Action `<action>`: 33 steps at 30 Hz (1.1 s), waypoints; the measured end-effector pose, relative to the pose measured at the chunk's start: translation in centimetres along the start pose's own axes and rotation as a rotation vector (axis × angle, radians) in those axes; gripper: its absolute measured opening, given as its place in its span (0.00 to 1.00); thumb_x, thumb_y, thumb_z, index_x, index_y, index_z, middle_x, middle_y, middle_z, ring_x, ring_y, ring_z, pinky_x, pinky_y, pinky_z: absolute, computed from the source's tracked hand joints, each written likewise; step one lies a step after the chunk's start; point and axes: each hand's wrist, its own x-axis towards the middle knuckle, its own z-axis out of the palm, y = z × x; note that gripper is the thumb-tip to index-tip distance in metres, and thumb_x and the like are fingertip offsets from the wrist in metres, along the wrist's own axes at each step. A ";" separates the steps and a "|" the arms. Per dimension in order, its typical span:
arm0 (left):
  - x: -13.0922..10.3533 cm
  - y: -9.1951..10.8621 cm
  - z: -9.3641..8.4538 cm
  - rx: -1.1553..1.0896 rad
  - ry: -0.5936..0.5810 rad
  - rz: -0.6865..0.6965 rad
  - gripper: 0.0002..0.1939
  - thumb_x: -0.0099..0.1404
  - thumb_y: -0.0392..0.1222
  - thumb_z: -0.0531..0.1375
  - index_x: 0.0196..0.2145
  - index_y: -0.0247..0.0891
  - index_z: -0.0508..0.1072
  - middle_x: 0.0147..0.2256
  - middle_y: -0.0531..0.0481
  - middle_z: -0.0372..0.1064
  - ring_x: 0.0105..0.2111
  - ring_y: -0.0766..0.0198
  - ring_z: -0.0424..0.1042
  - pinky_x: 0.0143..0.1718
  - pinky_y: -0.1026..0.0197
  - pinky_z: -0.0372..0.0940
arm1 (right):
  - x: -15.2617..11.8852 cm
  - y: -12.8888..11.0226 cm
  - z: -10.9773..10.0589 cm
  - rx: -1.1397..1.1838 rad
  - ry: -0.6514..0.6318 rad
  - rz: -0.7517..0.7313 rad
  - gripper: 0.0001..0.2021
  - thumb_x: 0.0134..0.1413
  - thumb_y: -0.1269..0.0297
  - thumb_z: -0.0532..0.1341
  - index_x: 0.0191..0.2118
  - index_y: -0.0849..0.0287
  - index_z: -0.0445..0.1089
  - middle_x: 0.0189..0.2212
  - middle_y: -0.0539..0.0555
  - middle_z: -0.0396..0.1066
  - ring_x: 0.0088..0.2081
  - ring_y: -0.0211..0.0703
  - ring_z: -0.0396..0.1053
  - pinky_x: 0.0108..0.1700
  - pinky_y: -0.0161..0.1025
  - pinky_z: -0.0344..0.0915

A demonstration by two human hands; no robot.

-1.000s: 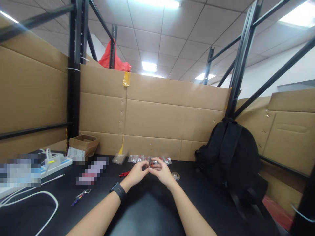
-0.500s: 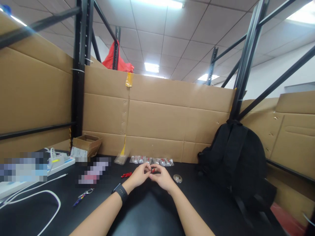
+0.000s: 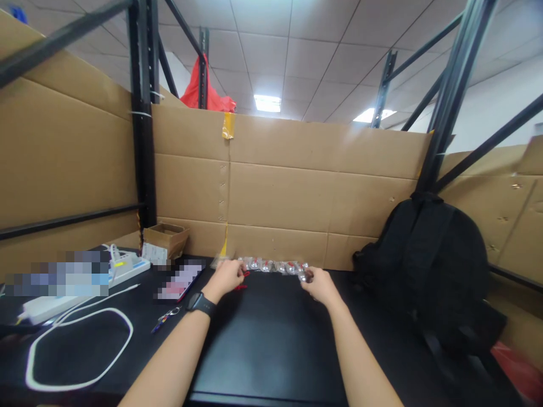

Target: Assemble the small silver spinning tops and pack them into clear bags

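Observation:
My left hand (image 3: 229, 276) is closed in a pinch, low over the far part of the black table. A thin red cord (image 3: 246, 274) shows at its fingertips, and more red cord (image 3: 240, 286) lies just below them. Well apart on the right, my right hand (image 3: 321, 285) has its thumb and fingers closed around a shiny silver round piece (image 3: 302, 277), partly hidden by the fingers. Between and behind the hands runs a row of several clear packets (image 3: 280, 267) with silver round pieces and red bits inside.
A black backpack (image 3: 436, 265) stands at the right. To the left are a phone (image 3: 182, 280), a keychain (image 3: 165, 319), a white cable (image 3: 127, 328), a power strip (image 3: 139, 265) and a small cardboard box (image 3: 167, 240). Cardboard panels (image 3: 280, 192) close off the back.
My hands, together before, have moved apart. The right one has taken hold of the silver round piece from the table; the left one has moved to the red cord. The view has shifted slightly.

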 end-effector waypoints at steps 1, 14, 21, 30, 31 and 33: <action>0.0 -0.8 -0.6 0.014 -0.004 -0.026 0.12 0.58 0.33 0.61 0.39 0.43 0.78 0.34 0.52 0.80 0.41 0.58 0.77 0.46 0.57 0.60 | 0.1 1.2 -0.7 -0.068 -0.040 0.073 0.14 0.45 0.67 0.66 0.41 0.59 0.79 0.37 0.58 0.80 0.40 0.48 0.78 0.41 0.36 0.68; -0.4 -3.6 -0.6 0.078 -0.183 -0.110 0.14 0.57 0.32 0.60 0.38 0.48 0.80 0.35 0.54 0.81 0.41 0.58 0.78 0.46 0.58 0.63 | 0.6 5.9 -1.0 -0.187 -0.229 0.202 0.23 0.35 0.64 0.75 0.43 0.57 0.80 0.42 0.58 0.81 0.45 0.51 0.78 0.46 0.38 0.68; -0.2 -2.6 -0.3 0.089 -0.145 -0.030 0.11 0.61 0.38 0.60 0.40 0.46 0.79 0.42 0.50 0.79 0.46 0.54 0.76 0.48 0.55 0.63 | 0.1 5.6 -0.9 -0.181 -0.210 0.200 0.24 0.36 0.70 0.74 0.46 0.59 0.79 0.43 0.60 0.80 0.45 0.50 0.78 0.45 0.37 0.69; 0.2 -1.5 1.2 0.084 -0.089 0.058 0.10 0.64 0.43 0.60 0.42 0.45 0.78 0.48 0.45 0.74 0.52 0.50 0.71 0.53 0.51 0.61 | 0.1 4.1 -0.4 -0.254 -0.134 0.132 0.26 0.43 0.59 0.72 0.50 0.61 0.76 0.52 0.64 0.73 0.56 0.58 0.69 0.54 0.44 0.64; 0.2 -1.4 1.1 0.081 -0.088 0.063 0.10 0.64 0.43 0.60 0.42 0.45 0.78 0.48 0.45 0.74 0.52 0.49 0.71 0.54 0.50 0.61 | 0.1 3.4 0.2 -0.268 -0.115 0.097 0.25 0.48 0.57 0.70 0.52 0.60 0.75 0.55 0.64 0.71 0.59 0.58 0.66 0.57 0.46 0.62; 0.1 -1.3 1.1 0.075 -0.088 0.072 0.11 0.64 0.44 0.59 0.43 0.45 0.78 0.48 0.44 0.73 0.53 0.48 0.70 0.54 0.49 0.61 | 0.3 1.7 1.7 -0.315 -0.096 -0.014 0.21 0.57 0.54 0.64 0.54 0.56 0.74 0.60 0.63 0.66 0.62 0.59 0.61 0.60 0.53 0.58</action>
